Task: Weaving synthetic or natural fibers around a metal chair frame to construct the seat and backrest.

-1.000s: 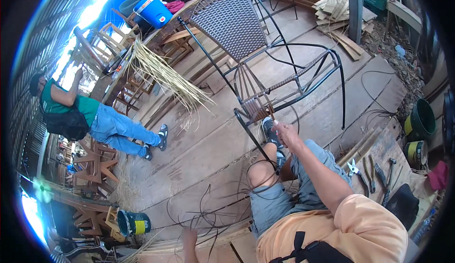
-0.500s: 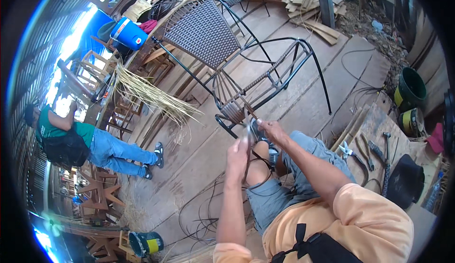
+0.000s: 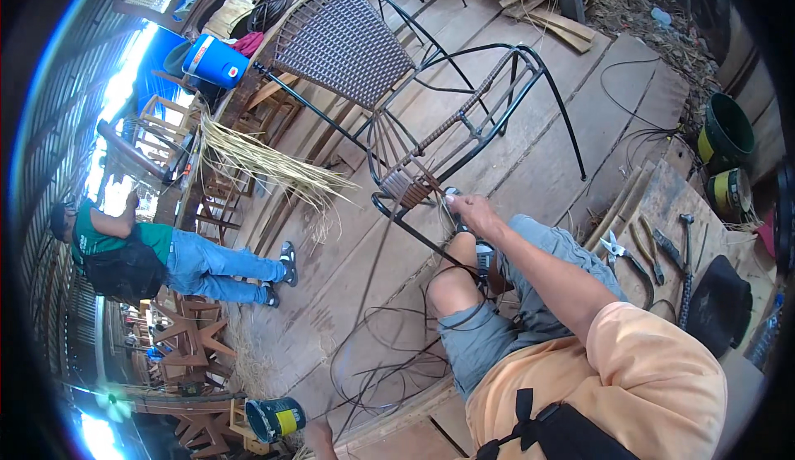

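Head view: our right hand (image 3: 474, 210) is at the front rim of the metal chair frame (image 3: 464, 120), fingers closed on dark weaving strands (image 3: 431, 199) where the half-woven seat (image 3: 406, 180) meets the rim. We can't tell exactly how many strands it pinches.

Our left hand (image 3: 319, 437) is barely in frame at the lower edge, well below the chair frame; we can't tell whether its fingers are open or closed, or if it holds anything.

Loose dark strands (image 3: 389, 352) loop over the plank floor (image 3: 348, 269) just below the chair frame, around our knee.

Pliers and cutters (image 3: 638, 253) lie to the right of the chair frame. Another person (image 3: 157, 257) sits well left of it.

Risks, as we judge: with one hand on it, the strand can slip and the weave slacken; floor loops can snag on our leg and kink; the frame may shift when pulled.
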